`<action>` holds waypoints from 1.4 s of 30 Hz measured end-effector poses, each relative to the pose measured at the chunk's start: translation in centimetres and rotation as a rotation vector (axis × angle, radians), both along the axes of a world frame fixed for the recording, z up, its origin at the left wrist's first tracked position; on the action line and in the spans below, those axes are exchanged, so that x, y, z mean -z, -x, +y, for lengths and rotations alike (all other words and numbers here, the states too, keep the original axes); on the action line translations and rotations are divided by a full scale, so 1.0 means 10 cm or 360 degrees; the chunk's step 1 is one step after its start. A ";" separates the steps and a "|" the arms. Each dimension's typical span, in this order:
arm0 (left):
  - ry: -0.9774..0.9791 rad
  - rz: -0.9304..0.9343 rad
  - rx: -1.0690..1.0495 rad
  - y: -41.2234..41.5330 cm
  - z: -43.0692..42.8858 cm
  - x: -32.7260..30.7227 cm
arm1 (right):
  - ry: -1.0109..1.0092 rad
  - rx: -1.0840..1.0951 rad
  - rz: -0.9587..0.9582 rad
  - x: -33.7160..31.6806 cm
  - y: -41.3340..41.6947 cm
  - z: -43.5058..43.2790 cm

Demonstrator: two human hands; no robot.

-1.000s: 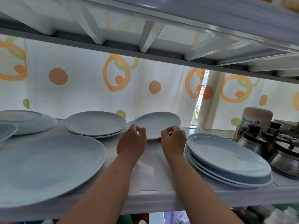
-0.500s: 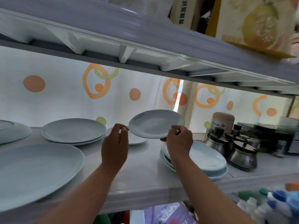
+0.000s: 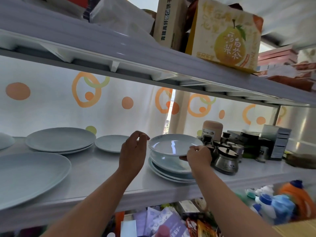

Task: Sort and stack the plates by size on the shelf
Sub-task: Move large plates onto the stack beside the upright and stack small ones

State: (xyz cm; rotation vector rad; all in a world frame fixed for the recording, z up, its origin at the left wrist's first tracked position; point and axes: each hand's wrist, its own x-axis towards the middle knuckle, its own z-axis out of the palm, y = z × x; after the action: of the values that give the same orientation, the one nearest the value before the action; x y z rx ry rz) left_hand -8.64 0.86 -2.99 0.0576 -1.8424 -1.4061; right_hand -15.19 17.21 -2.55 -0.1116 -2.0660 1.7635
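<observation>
- Holding a small plate point(image 3: 174, 146) level just above the right-hand stack point(image 3: 171, 169), the right hand point(image 3: 199, 156) has its fingers point(image 3: 196, 148) clamped on the near right rim, thumb on top.
- The left hand point(image 3: 133, 151) is raised at the plate's left edge with thumb and forefinger curled close together. Whether they touch the rim I cannot tell.
- The step in hand looks like placing: the small plate is in the air over the wider plates of that stack, not yet resting on them.
- Next, the plate likely needs lowering flat and centred on the stack, and the fingers slipped out from under the rim without tipping it.
- The lidded metal jars point(image 3: 225, 159) stand just beside the stack on the right, so the right hand has little room there.
- Further left on the shelf point(image 3: 106, 170) lie a second small plate point(image 3: 111, 143), a pair of medium plates point(image 3: 59, 139) and a large plate point(image 3: 29, 175), so more sorting seems left to do.
</observation>
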 end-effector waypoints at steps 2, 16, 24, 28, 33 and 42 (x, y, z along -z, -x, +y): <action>-0.0181 -0.0143 0.0092 -0.01 -0.01 -0.05 | -0.0065 0.0034 -0.0023 0.03 0.02 -0.08; -0.0243 -0.0453 0.0177 -0.15 -0.06 -0.08 | -0.1088 0.0085 -0.0147 0.00 -0.02 0.13; -0.0168 -0.0448 0.0157 -0.13 -0.13 -0.03 | -0.1231 0.0238 0.0088 -0.03 -0.05 0.03; -0.0109 -0.0425 0.0112 -0.12 -0.21 0.02 | -0.1206 0.0132 0.0239 -0.04 -0.12 -0.14; -0.0028 -0.0396 0.0051 -0.09 -0.41 0.12 | -0.1102 -0.0112 0.0434 -0.07 -0.27 -0.42; 0.0002 -0.0402 -0.0382 0.09 -0.82 0.21 | -0.0867 -0.0543 0.0595 0.22 -0.33 -1.11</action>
State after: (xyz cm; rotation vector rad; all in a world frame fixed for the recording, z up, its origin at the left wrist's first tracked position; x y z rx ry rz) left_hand -9.56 -7.36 -5.13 0.4595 -1.9644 -1.2741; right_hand -11.91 6.10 -4.72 0.7076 -2.2744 1.1942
